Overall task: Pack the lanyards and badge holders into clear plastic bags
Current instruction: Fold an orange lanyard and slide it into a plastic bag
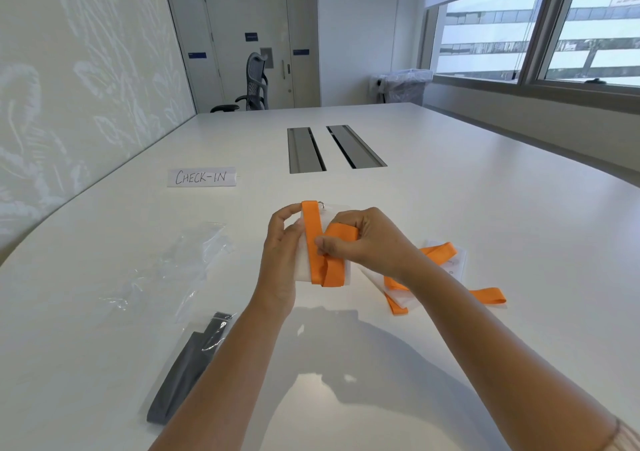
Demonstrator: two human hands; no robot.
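Left hand [282,242]: curled round the left edge of the holder [341,279], keeping it lifted off the table [450,180], probably so the strap can pass round it.
Right hand [360,239]: pinches the lanyard [313,239] with thumb and fingertips, pressing a loop of the orange strap flat on the holder's face; it looks like winding it into a compact bundle that will fit a bag.
Ring [321,204]: metal, at the holder's top edge, where the strap joins.
Second lanyard [436,253]: loose on its own holder on the table, right of the hands, near enough to take next.
Empty bag [183,260]: clear, flat on the table to the left, near the left hand.
Packed bag [188,357]: nearer the person, holding something dark grey; seemingly one set done.
Sign [201,176]: reads CHECK-IN, well behind the work.
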